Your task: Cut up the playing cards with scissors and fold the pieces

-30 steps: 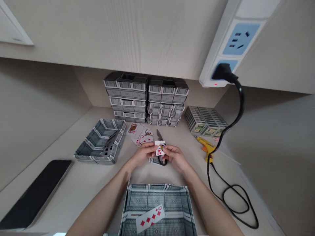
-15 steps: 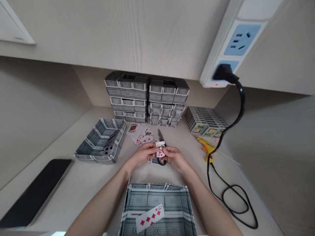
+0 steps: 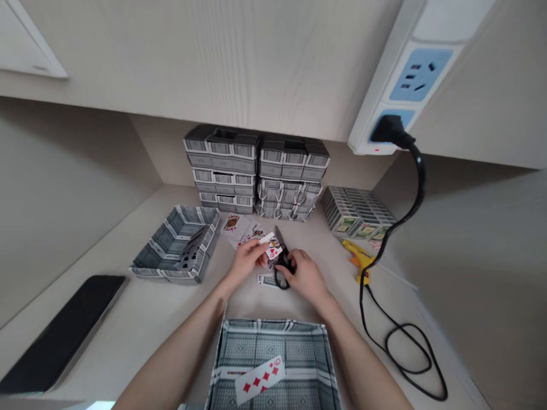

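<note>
A pale tabletop runs under an overhanging wooden panel, with plain walls at both sides. At far left lies a flat black slab [image 3: 64, 333], then an open box [image 3: 171, 276] built from folded playing cards, some loose cards [image 3: 188, 259] inside it. Beyond it, against the back, rise stacked card boxes [image 3: 224, 162], a spread of cards [image 3: 232, 224] lying in front. The left hand [image 3: 247, 259] has its fingers pinched on the near left edge of a small face card [image 3: 274, 249], held up over the middle of the tabletop. That card should be very light, springy and rather slick, easily creased, so a flat pinch near one edge would suit it. Below it lies a king card [image 3: 266, 280], and nearer the person stands another open box [image 3: 273, 336]. Black-handled scissors [image 3: 279, 233] lie just beside the held card, blades pointing away; they look stiff and heavier, best taken by the handle loops. The right hand [image 3: 306, 276] has curled fingers at those handles; whether they are closed tight I cannot tell. Further right sit a yellow glue gun [image 3: 359, 257] and packs in rows [image 3: 358, 209].
</note>
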`<state>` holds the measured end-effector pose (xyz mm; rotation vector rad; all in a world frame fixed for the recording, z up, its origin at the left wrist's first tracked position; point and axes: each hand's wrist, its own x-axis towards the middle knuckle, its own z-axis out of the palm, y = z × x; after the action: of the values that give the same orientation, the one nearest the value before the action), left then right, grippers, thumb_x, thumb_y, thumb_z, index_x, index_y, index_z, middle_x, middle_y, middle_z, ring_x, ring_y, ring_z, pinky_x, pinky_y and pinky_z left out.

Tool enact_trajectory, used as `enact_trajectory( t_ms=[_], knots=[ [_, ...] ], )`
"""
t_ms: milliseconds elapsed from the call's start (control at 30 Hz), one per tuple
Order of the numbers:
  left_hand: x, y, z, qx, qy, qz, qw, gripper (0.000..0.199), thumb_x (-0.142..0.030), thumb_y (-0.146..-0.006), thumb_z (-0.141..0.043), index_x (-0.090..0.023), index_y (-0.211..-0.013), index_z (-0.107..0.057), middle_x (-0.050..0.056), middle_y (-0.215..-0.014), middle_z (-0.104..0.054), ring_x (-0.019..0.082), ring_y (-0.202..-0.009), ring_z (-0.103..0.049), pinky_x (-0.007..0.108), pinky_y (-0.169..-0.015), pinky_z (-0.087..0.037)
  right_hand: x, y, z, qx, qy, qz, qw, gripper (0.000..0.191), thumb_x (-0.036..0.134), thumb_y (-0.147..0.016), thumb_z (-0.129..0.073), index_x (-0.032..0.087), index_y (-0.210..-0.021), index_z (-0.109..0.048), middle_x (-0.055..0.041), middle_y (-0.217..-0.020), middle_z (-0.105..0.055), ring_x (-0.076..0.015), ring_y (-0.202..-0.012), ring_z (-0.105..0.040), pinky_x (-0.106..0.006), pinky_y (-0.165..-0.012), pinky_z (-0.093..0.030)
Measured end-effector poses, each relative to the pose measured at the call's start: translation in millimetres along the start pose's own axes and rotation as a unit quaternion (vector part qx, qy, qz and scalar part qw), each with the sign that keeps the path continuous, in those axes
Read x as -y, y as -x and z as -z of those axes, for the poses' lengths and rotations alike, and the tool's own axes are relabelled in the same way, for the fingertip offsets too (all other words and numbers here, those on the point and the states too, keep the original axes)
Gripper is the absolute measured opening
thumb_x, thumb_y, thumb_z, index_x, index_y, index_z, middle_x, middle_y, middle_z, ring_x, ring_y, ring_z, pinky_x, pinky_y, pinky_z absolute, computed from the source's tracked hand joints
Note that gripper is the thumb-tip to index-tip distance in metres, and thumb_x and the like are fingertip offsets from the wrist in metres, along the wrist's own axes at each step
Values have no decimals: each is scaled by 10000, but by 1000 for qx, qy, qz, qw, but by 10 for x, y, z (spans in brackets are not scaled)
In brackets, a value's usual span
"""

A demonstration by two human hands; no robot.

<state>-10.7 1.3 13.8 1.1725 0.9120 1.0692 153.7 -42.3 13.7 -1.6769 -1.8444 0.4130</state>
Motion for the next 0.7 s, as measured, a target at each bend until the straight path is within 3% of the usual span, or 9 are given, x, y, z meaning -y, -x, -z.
enact_trajectory(
  t_ms=[67, 200, 333, 533, 700],
  knots=[
    [-4, -2, 9, -20, -22, -18, 999, 274, -379, -718, -575, -151, -583, -503, -36, -463, -526, 76, -396, -459, 196, -426, -346, 0, 11, 4, 5, 75, 7, 997, 288, 376, -741, -574, 152, -919, -550, -98, -853, -570, -217, -808, -528, -301, -694, -412],
    [-1, -1, 18, -72, -75, -67, 992, 271, -372, -724, -566, -151, -575, -519, -37, -474, -511, 75, -427, -452, 191, -443, -343, -44, -4, 13, 27, 114, 0, 993, 320, 274, -780, -528, 133, -1067, -525, -126, -931, -580, -242, -921, -506, -314, -782, -396],
    [-4, -1, 28, -118, -98, -96, 984, 211, -346, -718, -566, -157, -633, -532, -39, -511, -524, 88, -475, -486, 192, -473, -367, -86, -21, 36, 43, 132, -12, 990, 379, 219, -747, -545, 132, -1114, -507, -122, -943, -590, -230, -903, -517, -302, -790, -382],
    [16, -31, 52, -164, -72, -119, 977, 129, -235, -668, -563, -162, -616, -470, -54, -528, -503, 82, -512, -498, 183, -497, -395, -53, 5, -8, -18, 151, -78, 985, 328, 228, -683, -579, 138, -977, -464, -66, -790, -594, -207, -746, -547, -269, -638, -371],
    [12, -34, 70, -113, 51, -108, 986, 85, -193, -652, -518, -167, -681, -443, 12, -694, -619, 152, -697, -610, 266, -579, -493, -99, 0, -52, -52, 125, -86, 987, 262, 246, -697, -548, 155, -909, -423, -37, -726, -568, -176, -641, -546, -250, -580, -350]
  ],
)
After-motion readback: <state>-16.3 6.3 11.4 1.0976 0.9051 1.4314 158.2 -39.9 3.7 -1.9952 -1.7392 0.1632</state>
